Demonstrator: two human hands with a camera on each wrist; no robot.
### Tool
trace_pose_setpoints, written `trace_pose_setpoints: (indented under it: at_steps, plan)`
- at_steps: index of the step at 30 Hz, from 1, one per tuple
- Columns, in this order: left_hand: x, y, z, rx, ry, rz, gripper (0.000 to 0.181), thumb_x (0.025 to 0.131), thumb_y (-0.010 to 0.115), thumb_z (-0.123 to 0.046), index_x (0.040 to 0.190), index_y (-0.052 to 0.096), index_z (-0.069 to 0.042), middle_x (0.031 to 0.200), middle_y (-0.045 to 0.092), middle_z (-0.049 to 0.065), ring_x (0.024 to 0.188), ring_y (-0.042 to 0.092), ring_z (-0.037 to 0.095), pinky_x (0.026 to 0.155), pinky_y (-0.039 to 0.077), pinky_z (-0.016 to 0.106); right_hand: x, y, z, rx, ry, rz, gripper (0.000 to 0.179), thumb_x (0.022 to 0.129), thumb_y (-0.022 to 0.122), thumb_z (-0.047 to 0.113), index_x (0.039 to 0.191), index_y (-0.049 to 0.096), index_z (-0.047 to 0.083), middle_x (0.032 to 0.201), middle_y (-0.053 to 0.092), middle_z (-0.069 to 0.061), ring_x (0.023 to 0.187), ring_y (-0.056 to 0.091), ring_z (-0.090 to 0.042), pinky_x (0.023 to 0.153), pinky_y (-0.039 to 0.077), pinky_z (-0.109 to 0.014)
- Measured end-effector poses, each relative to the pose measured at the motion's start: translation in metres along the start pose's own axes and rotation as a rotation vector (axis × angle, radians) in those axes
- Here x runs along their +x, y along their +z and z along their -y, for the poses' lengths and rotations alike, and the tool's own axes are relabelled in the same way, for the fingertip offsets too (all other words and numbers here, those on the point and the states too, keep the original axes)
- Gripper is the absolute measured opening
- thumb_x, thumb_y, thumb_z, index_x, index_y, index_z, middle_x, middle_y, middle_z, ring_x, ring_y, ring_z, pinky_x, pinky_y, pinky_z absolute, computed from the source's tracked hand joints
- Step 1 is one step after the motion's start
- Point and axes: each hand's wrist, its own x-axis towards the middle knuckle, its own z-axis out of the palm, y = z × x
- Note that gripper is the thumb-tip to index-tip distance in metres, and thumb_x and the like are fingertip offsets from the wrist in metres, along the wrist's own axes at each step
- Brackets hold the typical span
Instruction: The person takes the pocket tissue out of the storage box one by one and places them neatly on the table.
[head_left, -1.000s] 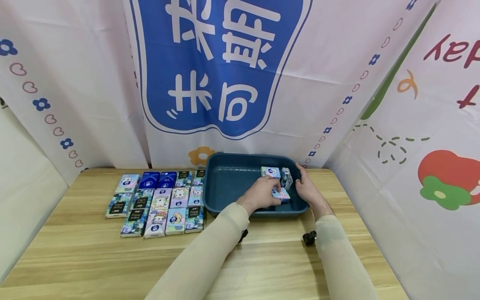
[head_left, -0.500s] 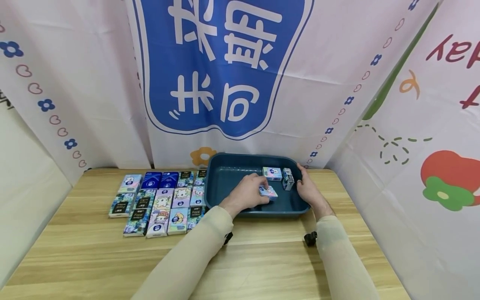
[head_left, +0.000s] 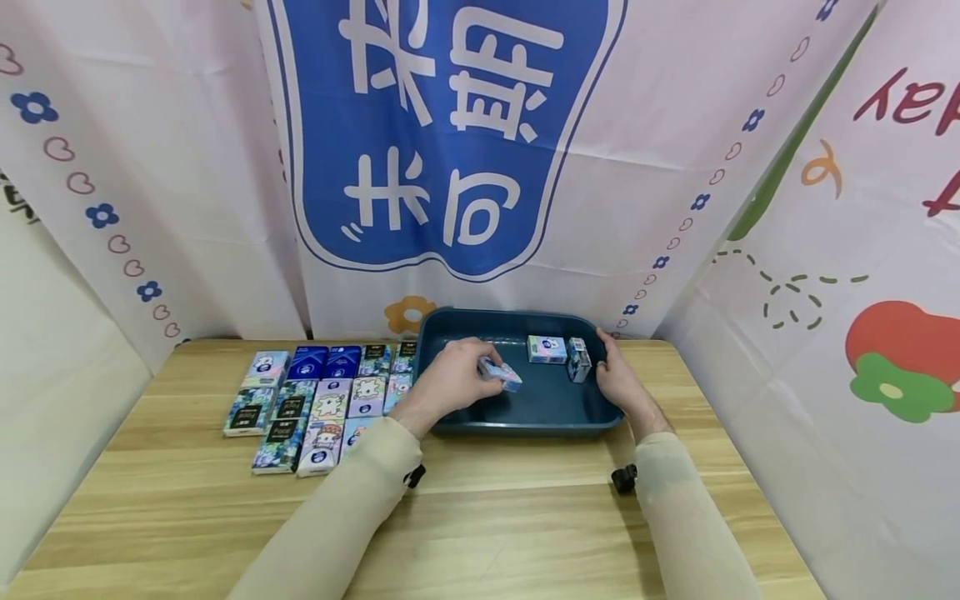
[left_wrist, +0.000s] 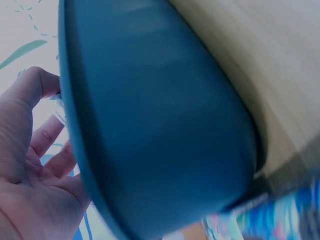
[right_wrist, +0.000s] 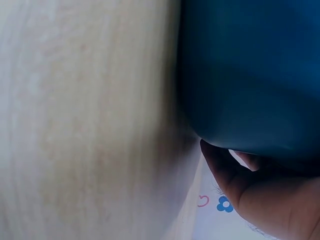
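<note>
My left hand (head_left: 453, 377) pinches a pale blue and pink pocket tissue pack (head_left: 508, 377), tilted, over the left half of a dark blue plastic tub (head_left: 517, 430). In the left wrist view the tub's wall (left_wrist: 150, 110) hides most of that pack from the hand (left_wrist: 37, 170). Inside the tub at the right lie a pale cartoon tissue pack (head_left: 547, 349) and a dark floral one (head_left: 578, 360) standing on edge. My right hand (head_left: 618, 377) grips the tub's right end, thumb at the rim; its fingers (right_wrist: 225, 167) touch the outer wall in the right wrist view.
Left of the tub, several tissue packs (head_left: 327, 404) lie in close rows on the wooden table (head_left: 525, 517), some behind the left forearm. A printed cloth (head_left: 600, 167) hangs behind the table, and another (head_left: 795, 350) closes the right side.
My left hand has carried the pale tissue pack leftward inside the tub, away from the two packs at the right. The right hand stays at the tub's right end.
</note>
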Motion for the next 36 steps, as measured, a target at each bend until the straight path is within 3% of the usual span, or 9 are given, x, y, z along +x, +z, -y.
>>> trace_pose_setpoints:
  at_steps: [7, 10, 13, 17, 20, 25, 31, 32, 36]
  plan:
    - [-0.012, -0.023, 0.008, -0.001, 0.029, -0.053, 0.025, 0.103, 0.088, -0.021, 0.126, 0.087, -0.015, 0.148, 0.078, 0.010, 0.109, 0.075, 0.024, 0.096, 0.071, 0.042, -0.006, -0.004, 0.008, -0.026, 0.022, 0.008, 0.076, 0.120, 0.034, -0.002, 0.189, 0.007, 0.009, 0.195, 0.004, -0.032, 0.183, 0.008, -0.055, 0.150, 0.010, -0.069]
    - [-0.018, -0.034, 0.009, -0.001, 0.016, -0.069, 0.026, 0.103, 0.088, -0.022, 0.128, 0.087, -0.014, 0.149, 0.078, 0.010, 0.117, 0.073, 0.029, 0.102, 0.071, 0.047, -0.003, -0.008, 0.001, -0.002, 0.022, 0.015, 0.076, 0.120, 0.034, -0.001, 0.190, 0.008, 0.012, 0.196, 0.004, -0.030, 0.184, 0.007, -0.054, 0.150, 0.009, -0.070]
    - [-0.025, -0.046, 0.012, -0.004, -0.006, -0.091, 0.028, 0.104, 0.087, -0.024, 0.130, 0.086, -0.014, 0.148, 0.078, 0.010, 0.120, 0.073, 0.032, 0.106, 0.071, 0.051, 0.010, -0.011, -0.021, -0.008, -0.014, 0.009, 0.076, 0.119, 0.036, 0.001, 0.190, 0.012, 0.015, 0.196, 0.007, -0.029, 0.183, 0.009, -0.055, 0.150, 0.008, -0.069]
    - [-0.036, -0.059, 0.020, -0.014, -0.020, -0.117, 0.028, 0.105, 0.085, -0.025, 0.131, 0.086, -0.015, 0.148, 0.078, 0.010, 0.119, 0.073, 0.032, 0.103, 0.071, 0.052, 0.014, -0.016, -0.033, -0.045, -0.037, -0.009, 0.076, 0.118, 0.037, 0.002, 0.190, 0.014, 0.014, 0.195, 0.010, -0.032, 0.181, 0.014, -0.057, 0.150, 0.008, -0.070]
    - [-0.045, -0.067, 0.029, -0.010, -0.031, -0.138, 0.027, 0.106, 0.084, -0.025, 0.131, 0.086, -0.015, 0.148, 0.078, 0.011, 0.119, 0.072, 0.033, 0.099, 0.070, 0.051, 0.002, -0.018, -0.019, -0.048, -0.007, 0.002, 0.077, 0.118, 0.036, 0.000, 0.190, 0.011, 0.011, 0.195, 0.007, -0.032, 0.182, 0.010, -0.056, 0.150, 0.009, -0.070]
    - [-0.060, -0.079, 0.045, -0.006, -0.079, -0.155, 0.028, 0.107, 0.083, -0.025, 0.133, 0.085, -0.015, 0.152, 0.078, 0.013, 0.131, 0.072, 0.038, 0.109, 0.069, 0.059, -0.009, -0.018, -0.006, -0.045, -0.013, 0.009, 0.076, 0.117, 0.035, -0.001, 0.189, 0.011, 0.007, 0.195, 0.005, -0.034, 0.182, 0.008, -0.056, 0.149, 0.008, -0.072]
    - [-0.077, -0.095, 0.065, 0.010, -0.128, -0.159, 0.029, 0.109, 0.081, -0.025, 0.136, 0.084, -0.015, 0.161, 0.073, 0.017, 0.146, 0.070, 0.046, 0.120, 0.061, 0.071, -0.009, -0.018, -0.003, -0.059, 0.000, 0.017, 0.075, 0.117, 0.034, -0.003, 0.188, 0.009, 0.005, 0.195, 0.004, -0.034, 0.183, 0.008, -0.056, 0.150, 0.009, -0.069]
    - [-0.079, -0.097, 0.068, 0.014, -0.132, -0.163, 0.029, 0.109, 0.080, -0.025, 0.135, 0.084, -0.015, 0.161, 0.073, 0.017, 0.147, 0.070, 0.046, 0.120, 0.061, 0.072, -0.002, -0.018, -0.013, -0.071, -0.004, 0.011, 0.076, 0.117, 0.034, -0.001, 0.189, 0.009, 0.006, 0.195, 0.006, -0.033, 0.183, 0.009, -0.056, 0.151, 0.010, -0.069]
    - [-0.090, -0.107, 0.079, 0.027, -0.137, -0.177, 0.028, 0.109, 0.081, -0.024, 0.135, 0.085, -0.014, 0.158, 0.075, 0.018, 0.148, 0.069, 0.048, 0.124, 0.057, 0.073, 0.000, -0.018, -0.014, -0.097, 0.007, 0.014, 0.076, 0.118, 0.034, -0.002, 0.189, 0.006, 0.005, 0.194, 0.005, -0.035, 0.182, 0.011, -0.058, 0.150, 0.012, -0.071]
